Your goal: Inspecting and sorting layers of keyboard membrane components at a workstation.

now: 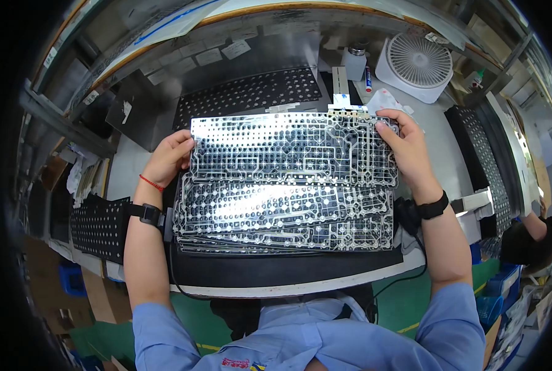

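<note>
Two hands: left hand [168,159], right hand [406,148] pinching ends of one circuit sheet [294,150]; sheet stack [282,216] beneath.

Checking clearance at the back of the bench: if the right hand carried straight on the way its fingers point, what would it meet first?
The right hand points up and slightly left, so probably the white packet behind the membrane sheet it grips; depth is unclear.

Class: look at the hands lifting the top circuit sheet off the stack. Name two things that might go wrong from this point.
1. The top sheet is held only at its two ends by the left hand and right hand; it may sag or crease in the middle.
2. The stack beneath is already fanned unevenly; dragging the top sheet across it might shift lower sheets towards the bench edge.
</note>
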`<action>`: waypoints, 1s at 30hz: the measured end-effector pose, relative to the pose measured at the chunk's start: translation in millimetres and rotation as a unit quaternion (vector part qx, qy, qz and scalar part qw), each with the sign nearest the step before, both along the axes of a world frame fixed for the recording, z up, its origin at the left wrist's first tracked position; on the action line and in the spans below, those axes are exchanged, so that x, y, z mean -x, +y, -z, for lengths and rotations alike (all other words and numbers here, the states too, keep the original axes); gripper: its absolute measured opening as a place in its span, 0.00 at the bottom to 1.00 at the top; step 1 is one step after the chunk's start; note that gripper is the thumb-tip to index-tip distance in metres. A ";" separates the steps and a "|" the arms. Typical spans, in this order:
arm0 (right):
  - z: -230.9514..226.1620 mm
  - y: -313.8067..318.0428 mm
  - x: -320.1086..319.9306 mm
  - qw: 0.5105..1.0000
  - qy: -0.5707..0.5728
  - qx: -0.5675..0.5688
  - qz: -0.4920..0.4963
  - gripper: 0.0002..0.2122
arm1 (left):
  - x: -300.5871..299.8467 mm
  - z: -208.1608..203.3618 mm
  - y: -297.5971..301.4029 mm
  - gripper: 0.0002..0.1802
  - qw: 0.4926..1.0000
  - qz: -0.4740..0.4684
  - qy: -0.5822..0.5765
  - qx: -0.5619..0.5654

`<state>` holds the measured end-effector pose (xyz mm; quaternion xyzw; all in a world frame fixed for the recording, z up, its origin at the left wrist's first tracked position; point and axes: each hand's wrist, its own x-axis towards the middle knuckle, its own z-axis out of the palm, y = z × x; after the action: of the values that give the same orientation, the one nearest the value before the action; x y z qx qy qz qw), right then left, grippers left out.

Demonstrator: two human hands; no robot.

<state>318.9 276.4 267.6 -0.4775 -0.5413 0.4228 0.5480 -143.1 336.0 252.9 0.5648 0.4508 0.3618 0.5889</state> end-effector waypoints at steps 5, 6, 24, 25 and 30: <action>2.1 0.5 -1.3 0.998 0.060 0.030 -0.017 0.14 | 8.7 7.4 4.2 0.08 0.997 -0.028 -0.060 -0.029; 10.8 5.8 -1.8 0.997 0.072 0.021 0.020 0.11 | 8.5 7.9 4.5 0.08 0.997 -0.040 -0.063 -0.031; 3.9 -4.5 -4.1 0.998 0.030 -0.031 0.038 0.09 | 11.8 9.1 7.8 0.07 0.981 -0.089 -0.164 -0.060; 4.7 -4.2 -5.0 0.998 0.021 -0.042 0.041 0.09 | 12.3 9.6 8.6 0.08 0.979 -0.088 -0.169 -0.067; 2.4 -1.8 0.6 0.995 0.064 -0.058 0.039 0.08 | 15.1 1.0 6.0 0.08 0.971 -0.072 -0.208 -0.089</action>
<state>318.3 274.7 265.2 -0.4375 -0.5094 0.3988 0.6245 -158.1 342.0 251.9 0.4933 0.3240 0.5516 0.5895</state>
